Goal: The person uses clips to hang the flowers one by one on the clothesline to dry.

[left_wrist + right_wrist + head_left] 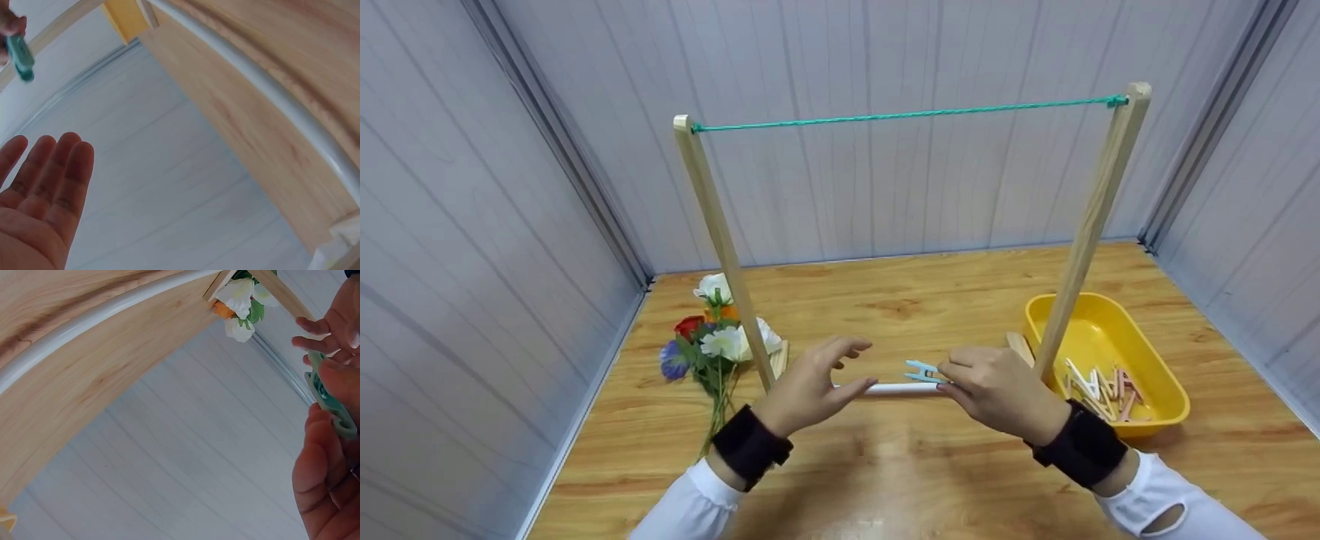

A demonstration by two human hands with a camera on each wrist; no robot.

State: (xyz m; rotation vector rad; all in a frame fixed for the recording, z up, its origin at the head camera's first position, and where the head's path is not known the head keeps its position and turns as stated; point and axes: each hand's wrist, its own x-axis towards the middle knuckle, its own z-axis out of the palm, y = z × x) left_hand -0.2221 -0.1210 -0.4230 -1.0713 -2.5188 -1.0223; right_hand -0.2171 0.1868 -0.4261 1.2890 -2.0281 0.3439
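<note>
Your right hand (997, 394) pinches the blue peg (921, 370) jaws-out, clear of the left hand (810, 386), fingers relaxed, holding nothing.

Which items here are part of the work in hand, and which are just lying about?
In use:
right hand pinching the small teal plastic clothespin
left hand, open beside it
white bar of the wooden rack

Lying about:
bunch of artificial flowers
yellow plastic tray of clothespins
green cord

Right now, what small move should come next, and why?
Probably lift the peg toward the green rope: the right hand already pinches it low over the table, the left hand is open and empty, and nothing hangs on the rope.
</note>
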